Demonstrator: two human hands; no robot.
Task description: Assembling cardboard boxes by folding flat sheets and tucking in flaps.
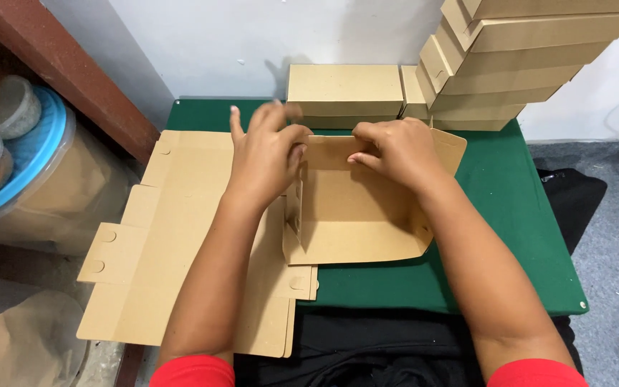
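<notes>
Half-formed cardboard box (pixel 356 211) lies on the green surface (pixel 510 215), its long axis running left to right across the view, open side up. Left side wall stands upright; the far wall is being folded at the top edge. Left hand (pixel 266 154) sits over the box's far-left corner, fingers (pixel 256 118) partly spread, thumb apparently pressing the far flap, though motion blur obscures this. Right hand (pixel 395 147) grips the far wall, its fingers curled and pressed together on the flap. Stack of flat cardboard blanks (pixel 166 229) lies left of the box, overhanging the surface edge. Finished boxes (pixel 345 89) stand behind, more stacked (pixel 510 57) at right.
</notes>
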